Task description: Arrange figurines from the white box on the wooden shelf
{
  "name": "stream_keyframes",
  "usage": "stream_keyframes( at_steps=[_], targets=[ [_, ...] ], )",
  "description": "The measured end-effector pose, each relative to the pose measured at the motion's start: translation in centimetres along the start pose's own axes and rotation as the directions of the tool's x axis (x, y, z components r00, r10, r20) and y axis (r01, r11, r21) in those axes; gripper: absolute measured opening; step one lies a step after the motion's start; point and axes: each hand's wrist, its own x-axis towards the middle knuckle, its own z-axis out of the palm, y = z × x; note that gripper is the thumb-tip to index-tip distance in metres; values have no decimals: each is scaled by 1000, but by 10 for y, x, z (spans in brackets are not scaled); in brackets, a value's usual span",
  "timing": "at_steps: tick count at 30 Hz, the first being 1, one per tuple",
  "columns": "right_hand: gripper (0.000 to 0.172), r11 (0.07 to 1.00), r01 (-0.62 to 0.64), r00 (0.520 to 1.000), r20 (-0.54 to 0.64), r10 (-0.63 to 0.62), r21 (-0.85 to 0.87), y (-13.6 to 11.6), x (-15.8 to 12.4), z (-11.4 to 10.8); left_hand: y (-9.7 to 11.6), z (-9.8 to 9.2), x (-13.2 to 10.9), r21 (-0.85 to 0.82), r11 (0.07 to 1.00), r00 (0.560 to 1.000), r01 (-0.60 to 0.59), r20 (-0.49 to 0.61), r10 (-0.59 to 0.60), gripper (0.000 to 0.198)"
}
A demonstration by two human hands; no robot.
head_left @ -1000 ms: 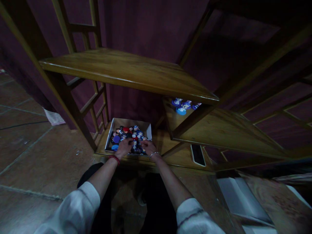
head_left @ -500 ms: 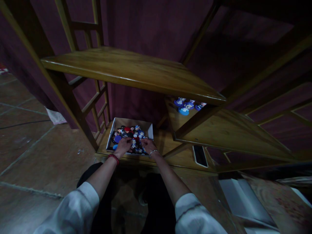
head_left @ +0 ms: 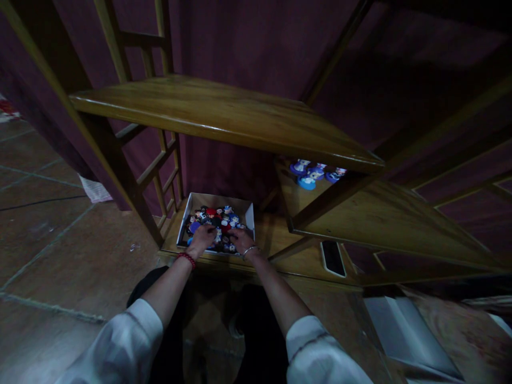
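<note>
A shallow white cardboard box (head_left: 249, 216) holds a jumble of small figurines (head_left: 224, 220) with red, black, white and blue parts and round bases. Over its front left part is my left hand (head_left: 203, 238), a red bead bracelet on the wrist. Its fingers are bent together at a small white-and-blue figurine (head_left: 218, 236). My right hand (head_left: 241, 241), wearing a silver bangle, reaches into the box's front right, its fingers curled downward among the figurines. What its fingertips hold, if anything, is too small and dark to make out.
The box sits on the low board (head_left: 276, 240) of a wooden shelf unit. Above it juts an upper shelf (head_left: 220, 114). Several blue-based figurines (head_left: 307, 182) stand on a middle shelf at right. A phone (head_left: 333, 258) lies on the low board.
The view has shifted slightly, so the shelf and box appear a little further right. Both hands stay in the box; the right fingers have shifted slightly.
</note>
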Motion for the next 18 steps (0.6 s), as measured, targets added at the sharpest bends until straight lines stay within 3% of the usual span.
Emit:
stream_keyframes(
  at_steps=[7, 18],
  targets=[
    [35, 999, 48, 998, 51, -49, 21, 3, 3, 1, -2, -1, 0, 68, 997, 999, -37, -1, 37, 28],
    [29, 986, 30, 997, 69, -42, 166, -4, 0, -1, 1, -2, 1, 176, 981, 997, -81, 8, 80, 24]
  ],
)
